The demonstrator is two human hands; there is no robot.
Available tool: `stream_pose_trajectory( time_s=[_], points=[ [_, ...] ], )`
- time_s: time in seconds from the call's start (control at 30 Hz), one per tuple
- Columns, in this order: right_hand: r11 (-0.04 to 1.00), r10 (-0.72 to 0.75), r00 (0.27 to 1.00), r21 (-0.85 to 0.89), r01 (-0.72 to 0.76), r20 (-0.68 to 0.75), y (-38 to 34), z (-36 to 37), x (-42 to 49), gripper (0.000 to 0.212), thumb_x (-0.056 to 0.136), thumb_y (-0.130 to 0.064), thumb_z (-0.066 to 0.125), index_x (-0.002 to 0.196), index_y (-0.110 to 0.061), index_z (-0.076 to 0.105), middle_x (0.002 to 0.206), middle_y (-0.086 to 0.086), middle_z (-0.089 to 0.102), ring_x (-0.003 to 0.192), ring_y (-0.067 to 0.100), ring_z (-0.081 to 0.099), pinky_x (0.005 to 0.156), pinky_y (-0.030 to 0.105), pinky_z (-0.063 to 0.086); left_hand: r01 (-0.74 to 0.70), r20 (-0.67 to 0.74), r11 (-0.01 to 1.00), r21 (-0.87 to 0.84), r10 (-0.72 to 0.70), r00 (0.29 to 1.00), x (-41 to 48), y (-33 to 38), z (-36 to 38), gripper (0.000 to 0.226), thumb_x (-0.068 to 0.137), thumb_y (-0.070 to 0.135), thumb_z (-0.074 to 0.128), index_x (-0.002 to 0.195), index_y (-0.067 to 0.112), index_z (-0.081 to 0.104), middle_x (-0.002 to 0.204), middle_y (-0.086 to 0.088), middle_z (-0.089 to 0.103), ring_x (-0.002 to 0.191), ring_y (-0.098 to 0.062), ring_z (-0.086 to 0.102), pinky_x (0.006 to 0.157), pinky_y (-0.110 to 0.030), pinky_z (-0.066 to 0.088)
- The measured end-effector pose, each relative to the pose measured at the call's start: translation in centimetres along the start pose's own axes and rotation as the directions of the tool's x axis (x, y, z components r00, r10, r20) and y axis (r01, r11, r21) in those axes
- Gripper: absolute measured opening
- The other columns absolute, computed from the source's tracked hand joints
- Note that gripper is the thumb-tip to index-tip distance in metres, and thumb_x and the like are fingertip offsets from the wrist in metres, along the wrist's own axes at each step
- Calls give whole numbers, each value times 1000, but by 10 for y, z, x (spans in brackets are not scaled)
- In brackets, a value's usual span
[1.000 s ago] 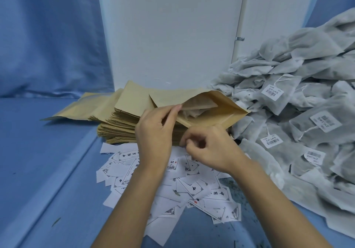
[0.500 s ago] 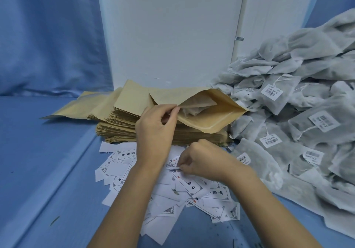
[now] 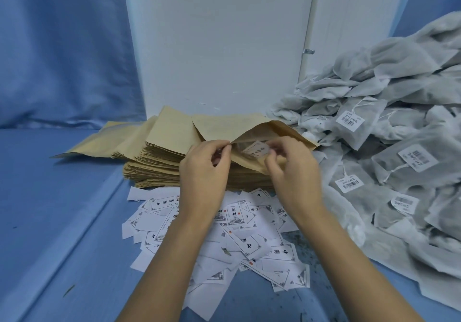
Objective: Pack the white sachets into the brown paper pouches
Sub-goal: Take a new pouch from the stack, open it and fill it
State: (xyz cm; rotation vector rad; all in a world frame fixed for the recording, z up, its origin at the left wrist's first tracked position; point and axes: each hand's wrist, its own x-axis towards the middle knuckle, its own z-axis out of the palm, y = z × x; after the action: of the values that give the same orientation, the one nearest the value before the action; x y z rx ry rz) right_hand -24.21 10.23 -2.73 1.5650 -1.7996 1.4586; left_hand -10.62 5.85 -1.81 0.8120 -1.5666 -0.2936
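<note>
Left hand (image 3: 204, 172) grip: pinching upper lip of open brown pouch (image 3: 219, 128), mouth held wide, centre frame. Right hand (image 3: 291, 172) grip: pinching small printed card (image 3: 257, 150) at pouch mouth. Pale shape inside, maybe sachet, I can't confirm. Pouch sits atop pouch stack (image 3: 159, 169). Card scatter (image 3: 237, 234) lower centre on tabletop (image 3: 62, 197). Sachet heap (image 3: 374, 122) right, large. My call: early, most packing left.

A: Any legible markings?
B: Paper slips (image 3: 249, 245) carry framed Chinese print. "中" reads clearly, the rest is doubtful.
A: And the white sachets (image 3: 399, 57)?
B: Barcode labels (image 3: 349, 121) with one text line, unreadable.
</note>
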Motion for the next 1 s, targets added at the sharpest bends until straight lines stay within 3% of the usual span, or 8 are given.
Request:
stream_pose_trajectory(
  time_s=[0.1,0.33,0.47,0.6,0.7,0.8,0.9,1.0],
  points=[
    [995,43,989,-91,-30,144,5,6,5,18,94,-16,52,102,-13,67,91,4,70,90,22,61,77,37,47,-1,3,1000,-11,1,1000,-1,1,0,11,85,8,66,90,12,75,75,27,54,80,-10,60,71,-1,38],
    [984,9,980,-178,27,199,-1,21,36,19,89,-18,56,98,-13,72,83,10,70,79,30,61,66,36,47,-10,8,999,-45,10,1000,-1,4,1,11,86,8,65,91,11,75,76,27,55,83,-12,61,73,-5,41],
    [951,124,936,-308,-18,328,0,37,51,24,88,-25,58,71,-8,63,68,12,60,65,30,50,53,28,34,-10,12,998,-54,11,1000,-2,5,2,11,85,8,66,91,11,75,77,22,57,84,-13,62,74,-9,42],
    [947,111,901,-318,32,419,-5,41,57,24,85,-26,60,67,-10,62,67,8,57,69,28,55,54,28,39,3,7,997,-72,-2,1000,-2,4,2,11,86,10,67,92,11,75,78,21,59,83,-9,61,73,-8,43],
    [992,120,954,-73,-104,274,-10,31,43,38,84,-29,60,49,-24,46,49,-4,47,53,12,44,49,27,30,90,-7,986,-141,-92,996,-1,3,0,9,87,18,67,88,14,75,76,17,66,73,-3,59,68,-7,40],
    [944,101,983,326,-47,-150,-15,21,4,31,89,-28,49,60,-18,52,59,-5,53,60,10,48,55,24,36,257,-17,935,-246,-269,963,2,3,0,10,88,21,65,81,21,72,66,18,67,65,1,61,63,-8,42],
    [894,10,999,447,-23,32,-17,26,-31,50,91,-38,39,51,-13,54,45,-3,46,46,6,44,51,26,37,469,16,698,-541,-548,836,6,6,3,14,84,4,68,93,14,65,85,11,68,71,0,67,64,-13,52],
    [727,228,862,511,-460,453,-31,33,-29,60,83,-65,43,49,-17,56,41,1,43,41,8,39,44,24,32,634,309,201,-747,-739,598,10,10,4,17,80,-10,66,92,-1,58,83,-10,65,66,-12,68,55,-15,53]
  ],
)
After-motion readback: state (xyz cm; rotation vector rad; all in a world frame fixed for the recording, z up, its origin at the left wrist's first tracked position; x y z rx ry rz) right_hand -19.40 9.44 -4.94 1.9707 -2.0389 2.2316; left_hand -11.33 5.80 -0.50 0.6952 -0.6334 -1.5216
